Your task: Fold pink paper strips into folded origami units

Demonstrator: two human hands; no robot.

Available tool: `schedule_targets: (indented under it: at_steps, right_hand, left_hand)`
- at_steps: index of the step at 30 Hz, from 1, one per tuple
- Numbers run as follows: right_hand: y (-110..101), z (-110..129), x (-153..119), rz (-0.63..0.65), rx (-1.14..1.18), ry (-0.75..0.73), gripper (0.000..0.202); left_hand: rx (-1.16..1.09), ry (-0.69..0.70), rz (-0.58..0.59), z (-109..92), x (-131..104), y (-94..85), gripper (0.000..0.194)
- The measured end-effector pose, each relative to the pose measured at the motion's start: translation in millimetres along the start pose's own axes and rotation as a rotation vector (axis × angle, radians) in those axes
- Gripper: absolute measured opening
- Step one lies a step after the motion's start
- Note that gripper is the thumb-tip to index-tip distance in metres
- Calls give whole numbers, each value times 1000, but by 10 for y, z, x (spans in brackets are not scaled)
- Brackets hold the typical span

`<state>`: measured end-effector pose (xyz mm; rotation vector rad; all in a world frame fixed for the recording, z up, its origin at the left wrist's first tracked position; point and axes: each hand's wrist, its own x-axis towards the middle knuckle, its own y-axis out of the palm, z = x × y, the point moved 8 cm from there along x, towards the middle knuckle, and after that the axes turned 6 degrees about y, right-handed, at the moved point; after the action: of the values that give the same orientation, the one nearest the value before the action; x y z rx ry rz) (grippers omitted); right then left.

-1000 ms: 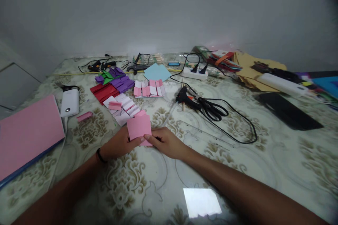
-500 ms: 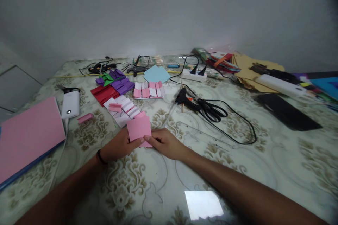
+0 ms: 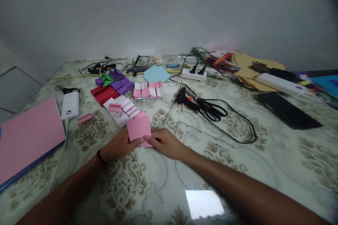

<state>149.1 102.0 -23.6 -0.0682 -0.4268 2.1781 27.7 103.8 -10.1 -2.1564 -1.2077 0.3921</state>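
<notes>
Between my two hands is a small piece of pink paper, its lower edge pinched under both thumbs. My left hand is closed on its left side, and my right hand grips its lower right corner. The fingers behind the paper are hidden. Just beyond it lie white and pink folded papers, with a folded pink strip on top. Red folded paper, purple folded paper and a green piece sit farther back. More pink and white folded papers rest to their right.
A black glue gun with its looped cord lies right of centre. Behind it stands a white power strip. Pale blue paper is at the back. On the left are a white power bank, a pink stapler and pink sheets.
</notes>
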Motion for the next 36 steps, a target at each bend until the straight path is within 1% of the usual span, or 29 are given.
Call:
schedule_targets:
  at_steps: [15, 19, 25, 30, 36]
  right_hand:
    - [-7, -4, -3, -9, 7, -19, 51]
    - [-1, -11, -3, -3, 11, -14, 52]
    - [1, -14, 0, -3, 8, -17, 52]
    - [-1, -20, -2, -2, 8, -24, 50]
    - [-2, 0, -3, 3, 10, -22, 50]
  left_hand:
    - [-8, -5, 17, 5, 2, 15, 24]
    - [5, -23, 27, 27, 4, 20, 28]
    - [-33, -25, 20, 66, 1, 19, 26]
    - [-34, -30, 33, 77, -4, 29, 28]
    - [-17, -33, 19, 69, 3, 25, 29]
